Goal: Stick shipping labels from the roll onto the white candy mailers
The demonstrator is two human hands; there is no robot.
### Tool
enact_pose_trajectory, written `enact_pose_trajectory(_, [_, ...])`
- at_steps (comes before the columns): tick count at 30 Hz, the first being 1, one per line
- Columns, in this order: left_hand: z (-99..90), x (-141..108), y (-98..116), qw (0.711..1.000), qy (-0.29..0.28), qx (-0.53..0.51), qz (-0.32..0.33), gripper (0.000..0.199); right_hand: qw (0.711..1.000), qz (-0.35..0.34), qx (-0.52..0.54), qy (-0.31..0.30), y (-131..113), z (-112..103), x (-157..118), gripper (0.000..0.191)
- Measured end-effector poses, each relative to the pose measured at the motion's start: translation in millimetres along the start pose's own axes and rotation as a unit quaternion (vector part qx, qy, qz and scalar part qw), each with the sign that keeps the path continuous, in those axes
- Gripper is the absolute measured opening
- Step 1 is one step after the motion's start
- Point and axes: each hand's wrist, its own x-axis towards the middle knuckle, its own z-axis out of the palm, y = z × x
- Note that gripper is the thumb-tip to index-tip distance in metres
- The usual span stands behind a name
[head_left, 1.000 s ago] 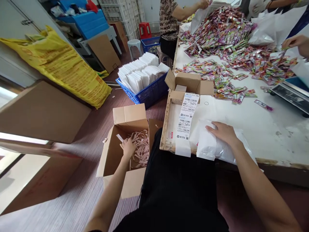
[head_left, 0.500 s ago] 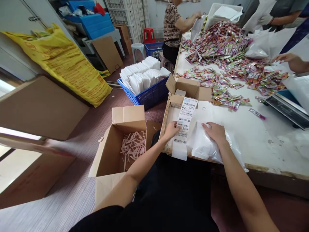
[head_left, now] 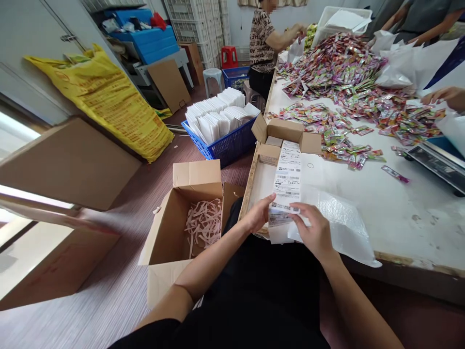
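A strip of printed labels [head_left: 288, 169] runs from the small open carton [head_left: 285, 128] down to the table's front edge. My left hand [head_left: 259, 213] pinches the strip's left edge. Across from it, my right hand [head_left: 312, 228] holds the right edge between thumb and fingers. The strip is bent where the two hands hold it, and its lower end lies at the table edge. A white bubble-lined bag [head_left: 345, 220] lies on the table beside and partly beneath my right hand, its corner hanging over the edge.
Piled small packets [head_left: 345, 68] cover the far table [head_left: 381, 213]. A scale [head_left: 439, 162] stands at the right. On the floor at left are a carton with paper strips [head_left: 205, 225] and a blue basket [head_left: 232, 145] of white envelopes. Other people work around the table.
My right hand has moved left off the white bag and taken the label strip. My left hand has shifted slightly down along it. The strip now bends between both hands.
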Motion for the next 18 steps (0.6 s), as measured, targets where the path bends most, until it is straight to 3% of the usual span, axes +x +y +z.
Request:
enact_pose_trajectory(3, [-1.2,5.2,-2.5,0.995,0.037,-0.06,-0.071,0.037,0.998,-0.038,-0.015,-0.042,-0.7,5.6,-9.9,0.017])
enact_pose_trajectory(5, [-1.7,9.2,-6.5,0.993,0.057,-0.078,-0.074,0.035,0.998,-0.042,-0.039,-0.021,-7.1,3.4,-14.6,0.019])
enact_pose_trajectory(9, [-10.8,24.4,-15.3,0.983,0.135,-0.119,-0.038,0.038,0.999,-0.034,-0.008,-0.002,-33.8,-31.9,-14.1,0.02])
enact_pose_trajectory(10, [-14.8,29.0,-16.7,0.979,0.161,-0.125,-0.017,0.039,0.999,-0.034,0.026,0.023,-39.7,-46.6,-10.4,0.016])
enact_pose_trajectory(12, [-22.9,36.6,-18.2,0.972,0.199,-0.128,0.016,0.039,0.983,-0.036,0.089,0.154,-42.6,-76.6,2.6,0.009])
enact_pose_trajectory(14, [-28.4,39.5,-18.8,0.972,0.2,-0.123,0.014,0.035,0.951,-0.017,0.1,0.291,-27.8,-98.3,21.4,0.017])
enact_pose_trajectory(15, [-29.8,38.8,-19.1,0.975,0.188,-0.118,0.001,0.033,0.944,0.007,0.084,0.319,-13.4,-103.2,31.3,0.022])
enact_pose_trajectory(16, [-30.3,36.8,-19.4,0.979,0.171,-0.112,-0.013,0.033,0.951,0.047,0.051,0.301,4.5,-103.5,40.3,0.026])
enact_pose_trajectory(18, [-29.8,30.2,-20.8,0.986,0.135,-0.093,-0.035,0.033,0.972,0.148,-0.054,0.177,44.1,-91.8,52.4,0.026])
